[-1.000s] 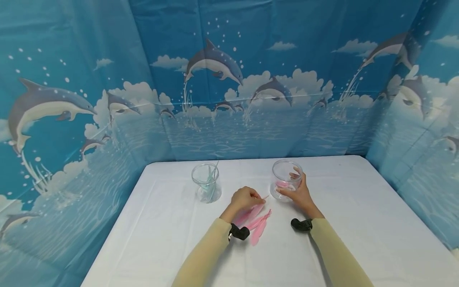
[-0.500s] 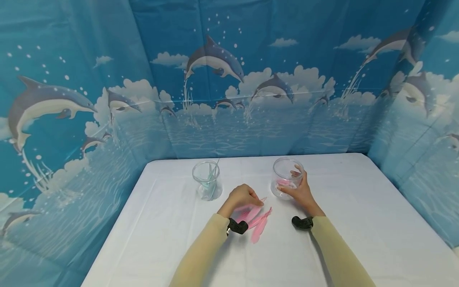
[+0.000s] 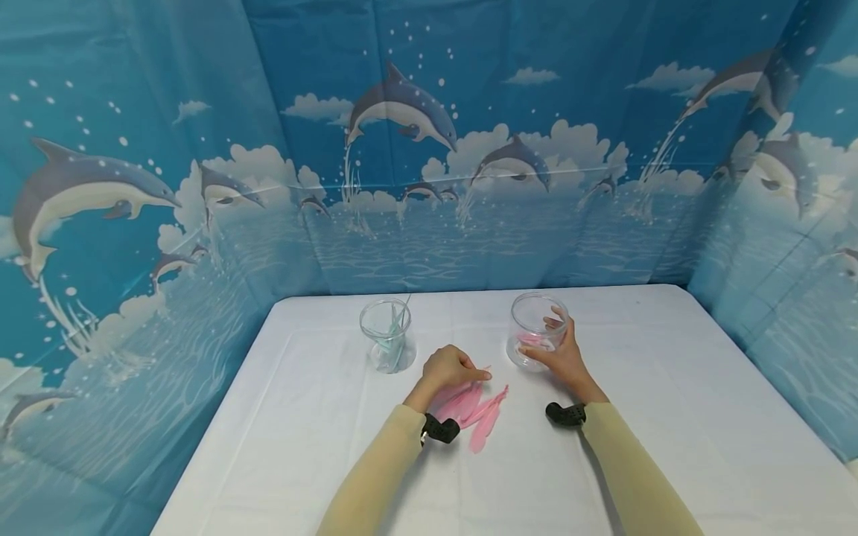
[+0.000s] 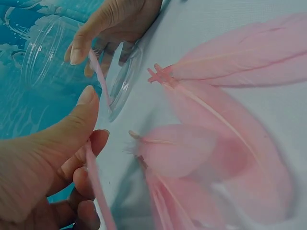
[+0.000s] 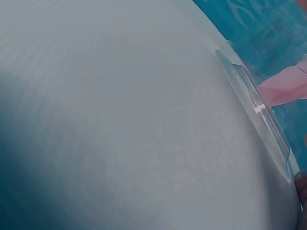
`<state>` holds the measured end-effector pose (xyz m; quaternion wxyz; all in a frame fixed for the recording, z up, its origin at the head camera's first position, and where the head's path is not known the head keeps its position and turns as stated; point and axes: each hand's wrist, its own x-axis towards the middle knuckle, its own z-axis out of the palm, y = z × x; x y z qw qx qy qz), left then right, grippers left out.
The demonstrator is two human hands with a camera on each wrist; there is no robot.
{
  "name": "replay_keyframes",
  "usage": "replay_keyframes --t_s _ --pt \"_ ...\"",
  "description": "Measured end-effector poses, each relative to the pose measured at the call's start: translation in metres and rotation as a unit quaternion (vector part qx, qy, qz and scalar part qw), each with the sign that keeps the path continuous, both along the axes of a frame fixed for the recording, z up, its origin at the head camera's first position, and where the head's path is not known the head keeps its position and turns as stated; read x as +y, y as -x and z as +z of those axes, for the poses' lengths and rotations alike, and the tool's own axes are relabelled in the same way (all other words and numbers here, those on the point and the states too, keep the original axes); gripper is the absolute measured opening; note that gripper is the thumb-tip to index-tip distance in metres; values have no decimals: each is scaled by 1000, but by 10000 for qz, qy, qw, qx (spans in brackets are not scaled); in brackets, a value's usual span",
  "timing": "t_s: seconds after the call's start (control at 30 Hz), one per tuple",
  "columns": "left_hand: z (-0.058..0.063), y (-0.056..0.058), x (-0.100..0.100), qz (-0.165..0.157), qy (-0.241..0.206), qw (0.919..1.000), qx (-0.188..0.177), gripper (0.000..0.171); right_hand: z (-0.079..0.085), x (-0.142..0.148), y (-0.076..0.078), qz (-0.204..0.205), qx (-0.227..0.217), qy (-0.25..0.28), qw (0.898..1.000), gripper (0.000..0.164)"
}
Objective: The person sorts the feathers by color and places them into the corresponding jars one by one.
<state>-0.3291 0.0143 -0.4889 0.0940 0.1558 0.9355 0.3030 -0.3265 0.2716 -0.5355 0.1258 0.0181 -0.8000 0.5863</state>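
Note:
My left hand (image 3: 450, 370) pinches a pink feather (image 4: 99, 189) by its thin shaft between thumb and fingers, above the white table. Below and beside it lie several other pink feathers (image 3: 488, 426), spread loosely with their shafts pointing away from me. My right hand (image 3: 564, 359) grips a clear round jar (image 3: 516, 344) from its right side, thumb at the front and fingers behind. The jar stands upright on the table, with pink feather (image 5: 287, 86) inside it near the bottom. In the right wrist view only the jar's lower part and a fingertip show.
A second clear jar (image 3: 375, 331) stands to the left, holding pale green feathers (image 3: 394, 335). The white table (image 3: 670, 432) ends at a blue dolphin-print curtain (image 3: 429, 253) behind and at the sides.
My left hand has shifted slightly left with the pinched feather, which drew back a little from the jar. The right hand stays on its jar.

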Motion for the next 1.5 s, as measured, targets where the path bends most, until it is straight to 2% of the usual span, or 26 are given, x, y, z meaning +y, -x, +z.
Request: replay_keyframes --t_s 0.17,0.27,0.37,0.43,0.53,0.63,0.73,0.8,0.87,0.9,0.97,1.0,1.07,1.2,1.23,1.37,1.43,1.5 --pt "-1 2 -2 -107 -325 9994 85 30 1 0 -2 -29 -25 -8 10000 105" --pt "3 5 -3 -200 -660 9976 98 30 1 1 -2 -24 11 33 10000 104" --pt "17 9 0 -352 -1217 9918 151 31 0 1 -2 -28 -12 53 10000 104" --pt "31 14 5 -452 -1780 9828 193 29 -1 0 -2 -38 -59 61 10000 104" --pt "57 22 19 -543 -2798 9584 160 28 -4 1 -1 12 -82 69 9999 105" --pt "83 29 39 -486 -3809 9233 112 30 -1 -1 -4 103 -69 140 9998 104" --pt "101 36 60 -401 -4589 8871 286 30 -2 -3 -5 156 9 189 9997 104" --pt "105 40 75 -383 -5020 8630 432 30 5 -7 -8 212 24 289 9994 104" --pt "104 42 89 -352 -5327 8439 526 29 10 -9 -10 239 69 326 9992 104" --pt "101 44 95 -341 -5449 8360 550 29 15 -11 -13 278 59 352 9990 103" --pt "93 45 104 -246 -5552 8296 541 28 25 -15 -18 330 78 384 9987 101" --pt "87 45 108 -180 -5541 8305 538 28 27 -16 -19 341 107 404 9985 100" --pt "76 45 112 -28 -5378 8415 523 27 27 -17 -20 364 152 384 9985 100" --pt "53 43 111 90 -4880 8710 568 24 19 -16 -18 342 278 396 9982 101" --pt "49 41 108 73 -4754 8779 560 24 16 -14 -16 325 285 372 9984 101" --pt "36 38 90 -61 -4423 8942 686 28 1 -6 -6 189 265 198 9993 104" --pt "33 38 78 -40 -4254 9011 835 29 -2 -2 -2 108 251 114 9996 103" --pt "31 37 65 66 -3924 9140 1033 30 -2 2 1 46 233 63 9997 103"
